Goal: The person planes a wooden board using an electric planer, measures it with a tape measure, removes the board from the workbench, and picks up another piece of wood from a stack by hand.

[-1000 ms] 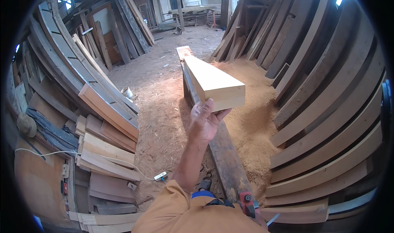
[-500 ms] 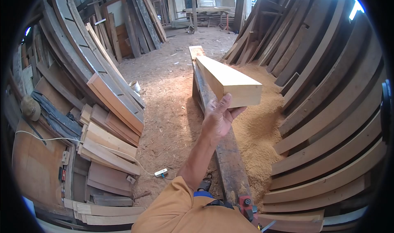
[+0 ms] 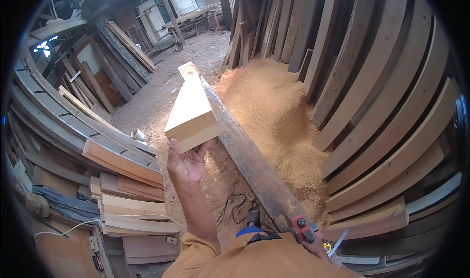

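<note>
My left hand point(image 3: 187, 166) grips the near end of a pale, squared wooden beam point(image 3: 188, 106), thumb on the end face and fingers beneath. The beam slants away from me, and its far end overlaps the far end of a long, worn plank bench point(image 3: 254, 168). At the bench's near end sits a red and black electric planer point(image 3: 302, 228). My right hand point(image 3: 316, 247) is closed at the planer's rear, low in the view, its fingers partly hidden. Close beside that hand is a small yellow round object point(image 3: 327, 247).
Sawdust point(image 3: 274, 111) is heaped along the bench's right side. Boards point(image 3: 387, 82) lean in a dense row on the right. Stacked planks point(image 3: 132, 212) and a white cable point(image 3: 142, 216) lie at left, with a small white pot point(image 3: 137, 134) on the ground beyond.
My view has swung to the right. The left hand and the beam's near end have moved left, off the bench's line. My right hand now shows at the planer.
</note>
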Demonstrator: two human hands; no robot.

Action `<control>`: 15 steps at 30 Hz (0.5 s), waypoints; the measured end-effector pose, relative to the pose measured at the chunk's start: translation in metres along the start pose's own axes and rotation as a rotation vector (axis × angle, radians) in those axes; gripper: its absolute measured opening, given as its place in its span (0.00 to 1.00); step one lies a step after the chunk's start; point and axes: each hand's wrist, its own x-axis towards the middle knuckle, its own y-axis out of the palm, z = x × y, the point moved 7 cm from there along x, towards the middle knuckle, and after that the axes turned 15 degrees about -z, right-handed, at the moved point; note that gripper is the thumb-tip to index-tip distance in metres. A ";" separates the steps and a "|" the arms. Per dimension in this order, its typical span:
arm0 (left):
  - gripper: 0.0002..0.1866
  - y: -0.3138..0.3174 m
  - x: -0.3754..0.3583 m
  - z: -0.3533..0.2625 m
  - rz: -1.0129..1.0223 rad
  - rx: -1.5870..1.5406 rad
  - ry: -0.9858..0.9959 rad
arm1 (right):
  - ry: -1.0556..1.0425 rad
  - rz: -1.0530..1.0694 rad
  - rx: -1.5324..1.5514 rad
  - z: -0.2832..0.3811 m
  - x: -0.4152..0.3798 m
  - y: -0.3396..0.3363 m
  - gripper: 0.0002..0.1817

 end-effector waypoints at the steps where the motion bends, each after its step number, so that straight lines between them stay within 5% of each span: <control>1: 0.35 -0.002 0.001 -0.001 0.032 -0.024 -0.020 | 0.054 0.020 0.019 0.000 0.000 -0.001 0.23; 8: 0.36 -0.006 0.001 0.001 0.048 -0.005 -0.043 | 0.083 0.047 0.031 -0.037 0.012 0.017 0.24; 13: 0.38 -0.017 -0.021 0.030 0.121 0.072 -0.109 | 0.096 0.072 0.124 -0.001 0.002 0.003 0.20; 15: 0.40 -0.031 -0.043 0.061 0.101 -0.022 -0.376 | 0.063 0.054 0.144 0.011 -0.001 -0.001 0.20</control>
